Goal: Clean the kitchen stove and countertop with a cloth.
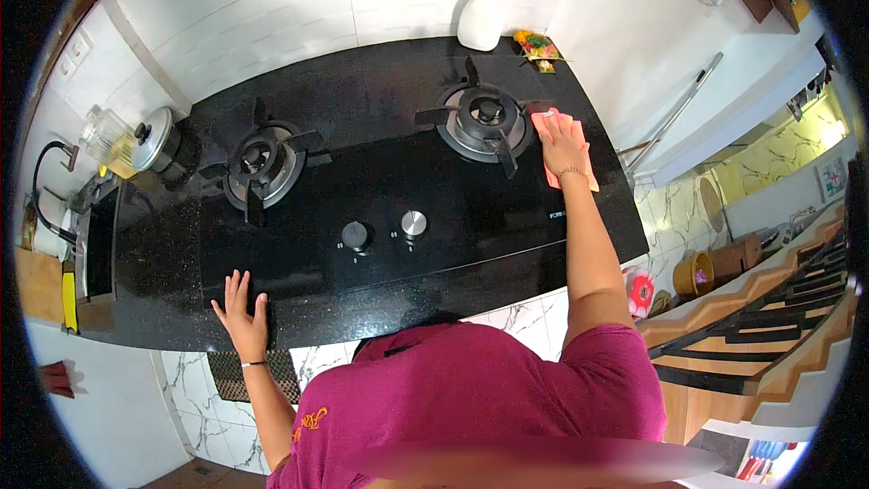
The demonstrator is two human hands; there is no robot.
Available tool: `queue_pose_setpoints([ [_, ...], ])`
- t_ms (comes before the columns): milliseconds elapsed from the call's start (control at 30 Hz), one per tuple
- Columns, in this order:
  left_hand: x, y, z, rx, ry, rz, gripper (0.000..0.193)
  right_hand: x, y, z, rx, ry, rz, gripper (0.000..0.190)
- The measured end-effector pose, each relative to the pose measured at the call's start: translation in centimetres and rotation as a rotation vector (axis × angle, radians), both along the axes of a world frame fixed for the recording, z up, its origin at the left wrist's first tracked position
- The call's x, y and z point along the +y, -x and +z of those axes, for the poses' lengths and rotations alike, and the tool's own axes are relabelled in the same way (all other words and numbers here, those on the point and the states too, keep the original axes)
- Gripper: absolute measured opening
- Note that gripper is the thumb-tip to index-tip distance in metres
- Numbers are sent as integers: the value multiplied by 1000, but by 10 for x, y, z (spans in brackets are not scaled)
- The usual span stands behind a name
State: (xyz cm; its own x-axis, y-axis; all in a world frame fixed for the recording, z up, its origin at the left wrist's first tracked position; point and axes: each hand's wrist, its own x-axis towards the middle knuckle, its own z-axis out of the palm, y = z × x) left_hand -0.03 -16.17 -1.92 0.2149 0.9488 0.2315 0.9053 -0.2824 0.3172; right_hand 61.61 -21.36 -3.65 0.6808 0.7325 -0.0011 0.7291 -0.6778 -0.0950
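Note:
My right hand (563, 146) lies flat with its fingers over a pink cloth (589, 176), pressing it on the right end of a black glass gas hob (448, 197). Just left of that hand stands the right burner (485, 123) with its black pan support. My left hand (243, 319) rests palm down, fingers spread, on the front left of the black speckled countertop (319, 326), with nothing in it. Farther back on the left is the other burner (261, 163). Between the two burners, nearer the front, sit a dark knob (355, 236) and a silver knob (413, 223).
A white spray bottle (481, 17) stands at the back wall beside a small colourful item (536, 44). At the left are a lidded pot (156, 142), a glass jar (107, 132) and a sink (102, 241) with a black faucet (42, 183). A wall bounds the right side.

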Motion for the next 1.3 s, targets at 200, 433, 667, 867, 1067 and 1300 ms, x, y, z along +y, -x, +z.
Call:
queue_pose_setpoints([
  [200,1,-2,2,5,-7,9,47,25,-22,7,107,-33,-83,54],
  [433,-4,1,3,14,11,20,46,17,-9,17,118,-25,-36,57],
  [667,-3,-1,2,14,7,22,46,40,-31,2,74,-135,-60,50],
  [867,-1,2,-1,5,-15,1,45,17,-5,2,-15,-134,-45,51],
  [1067,3,6,-7,29,-41,0,46,-41,50,9,-68,-47,56,46],
  [1300,5,4,-7,12,-19,-18,46,-90,180,2,-180,-169,339,43],
])
